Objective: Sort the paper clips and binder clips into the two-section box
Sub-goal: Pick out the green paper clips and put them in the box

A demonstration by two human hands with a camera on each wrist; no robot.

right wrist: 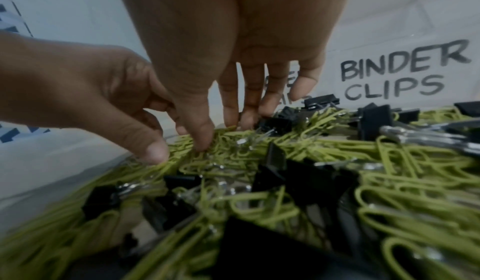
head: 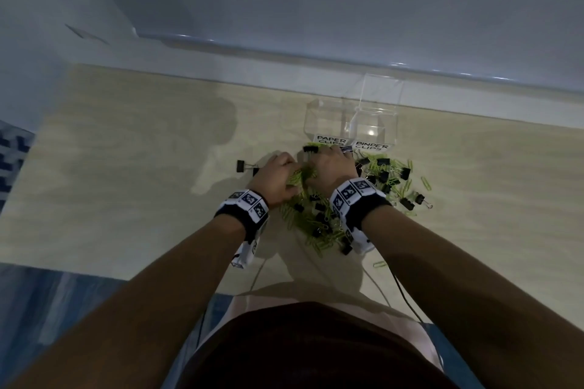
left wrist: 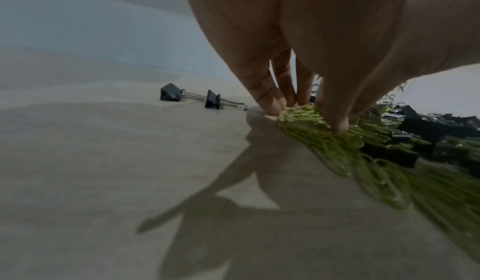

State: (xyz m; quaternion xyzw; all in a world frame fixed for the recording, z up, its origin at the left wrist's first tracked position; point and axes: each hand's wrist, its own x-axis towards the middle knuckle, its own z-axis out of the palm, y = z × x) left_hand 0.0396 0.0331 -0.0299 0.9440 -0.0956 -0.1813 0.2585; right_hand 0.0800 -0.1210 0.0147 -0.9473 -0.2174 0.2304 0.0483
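Note:
A mixed pile of green paper clips [head: 316,230] and black binder clips [head: 384,175] lies on the pale wood surface in front of a clear two-section box [head: 328,104]. The box's left section is labelled PAPER CLIPS [head: 327,139] and its right section BINDER CLIPS [right wrist: 400,74]. My left hand [left wrist: 301,113] pinches a bunch of green paper clips [left wrist: 298,111] at the pile's left edge. Just right of it, my right hand [right wrist: 223,128] reaches down with fairly straight fingers [right wrist: 246,115], their tips touching the pile. Both sections look empty.
Two black binder clips [left wrist: 170,95] lie apart on the bare surface left of the pile. A white ledge [head: 316,69] runs behind the box. A stray paper clip [head: 379,264] and thin cables [head: 401,287] lie near my body. A blue patterned cloth [head: 12,161] is at far left.

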